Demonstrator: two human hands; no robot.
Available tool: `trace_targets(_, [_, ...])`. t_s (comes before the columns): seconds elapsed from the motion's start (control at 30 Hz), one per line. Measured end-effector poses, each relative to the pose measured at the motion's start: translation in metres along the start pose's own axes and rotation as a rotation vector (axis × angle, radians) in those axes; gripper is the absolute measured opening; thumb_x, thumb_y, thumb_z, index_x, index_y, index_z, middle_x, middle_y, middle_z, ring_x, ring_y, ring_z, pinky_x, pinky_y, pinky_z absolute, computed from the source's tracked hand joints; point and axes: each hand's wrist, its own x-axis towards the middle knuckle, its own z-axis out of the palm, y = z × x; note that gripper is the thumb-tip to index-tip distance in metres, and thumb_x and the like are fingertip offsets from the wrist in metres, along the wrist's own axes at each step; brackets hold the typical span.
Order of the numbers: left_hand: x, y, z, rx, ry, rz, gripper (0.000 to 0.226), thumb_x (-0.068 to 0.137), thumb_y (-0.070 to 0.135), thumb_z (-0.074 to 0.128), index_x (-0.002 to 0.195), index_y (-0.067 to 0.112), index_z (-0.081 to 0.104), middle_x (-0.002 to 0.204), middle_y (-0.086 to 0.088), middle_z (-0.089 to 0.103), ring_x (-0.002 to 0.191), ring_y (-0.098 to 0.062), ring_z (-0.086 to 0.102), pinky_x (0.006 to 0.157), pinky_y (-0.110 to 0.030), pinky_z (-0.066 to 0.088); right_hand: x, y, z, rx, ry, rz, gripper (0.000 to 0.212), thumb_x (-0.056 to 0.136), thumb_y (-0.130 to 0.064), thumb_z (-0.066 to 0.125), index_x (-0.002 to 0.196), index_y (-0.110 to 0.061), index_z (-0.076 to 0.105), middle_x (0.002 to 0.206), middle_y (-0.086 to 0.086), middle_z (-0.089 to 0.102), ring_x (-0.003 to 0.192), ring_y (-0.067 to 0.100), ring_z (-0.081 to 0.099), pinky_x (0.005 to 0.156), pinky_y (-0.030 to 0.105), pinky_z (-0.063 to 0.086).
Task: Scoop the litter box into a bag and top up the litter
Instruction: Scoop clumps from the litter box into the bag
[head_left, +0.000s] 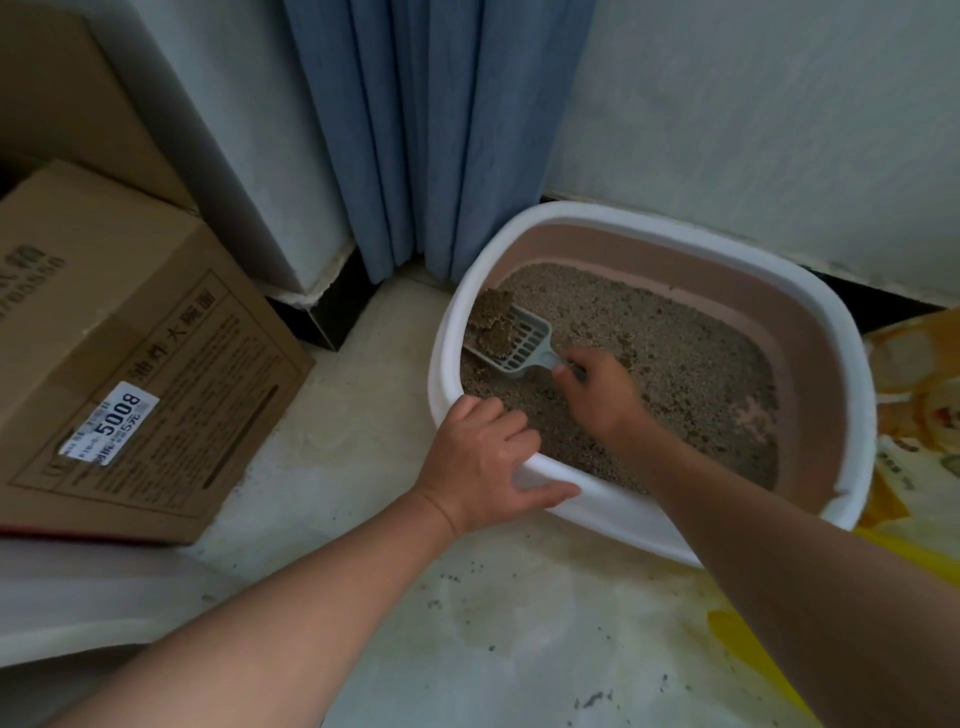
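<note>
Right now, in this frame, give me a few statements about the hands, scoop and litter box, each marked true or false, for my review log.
1. The right hand holds the scoop by its handle. True.
2. The scoop is empty. False: brown clumps lie on it.
3. The left hand grips the litter box at its near rim. True.
4. The cardboard box stands to the right of the litter box. False: it stands to its left.
</note>
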Motion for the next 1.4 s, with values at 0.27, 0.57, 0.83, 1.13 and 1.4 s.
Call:
trace_targets(0.27, [-0.001,-0.001,0.001,0.016,0.013,0.008,0.060,0.085,0.072,0.061,0.063,0.016,0.057,0.067,0.001,0.052,0.067,-0.022,0.046,0.067,-0.037,0.038,-0.013,0.015,-0.012,0.079,0.088,-0.025,0.023,0.102,-0.024,0.051,0.119,-0.019,0.066,0.072,-0.004,0.060,0.060,0.014,0.050,0.054,0.029,0.037])
trace_targets(0.57, [-0.001,-0.002,0.001,0.015,0.016,0.007,0.060,0.085,0.071,0.061,0.064,0.016,0.056,0.068,0.001,0.052,0.067,-0.022,0.045,0.066,-0.038,0.039,-0.028,0.035,-0.023,-0.096,0.036,-0.024,0.026,0.101,-0.025,0.054,0.121,-0.017,0.069,0.086,-0.001,0.065,0.070,0.014,0.056,0.057,0.026,0.036])
trace_targets(0.83, [-0.001,-0.001,0.001,0.026,0.007,0.000,0.060,0.084,0.072,0.060,0.064,0.016,0.056,0.067,0.001,0.050,0.067,-0.022,0.044,0.067,-0.036,0.035,-0.030,0.034,-0.014,-0.020,-0.013,-0.040,0.024,0.102,-0.026,0.053,0.117,-0.017,0.069,0.070,-0.015,0.055,0.061,0.003,0.047,0.052,0.023,0.031])
trace_targets(1.13, [-0.001,-0.001,0.000,0.024,-0.004,0.003,0.061,0.086,0.073,0.058,0.064,0.016,0.056,0.067,0.001,0.051,0.067,-0.021,0.043,0.067,-0.036,0.034,-0.035,0.024,-0.008,0.009,0.024,-0.080,0.019,0.102,-0.027,0.052,0.113,-0.022,0.067,0.072,-0.009,0.059,0.060,0.006,0.049,0.055,0.026,0.033])
trace_targets(1.4, [-0.001,-0.001,0.000,0.024,-0.010,0.006,0.061,0.085,0.073,0.059,0.064,0.016,0.056,0.068,0.001,0.052,0.067,-0.021,0.044,0.066,-0.036,0.037,-0.038,0.029,-0.015,-0.005,0.093,-0.038,0.023,0.103,-0.027,0.049,0.116,-0.020,0.067,0.066,-0.002,0.058,0.055,0.015,0.048,0.051,0.029,0.034])
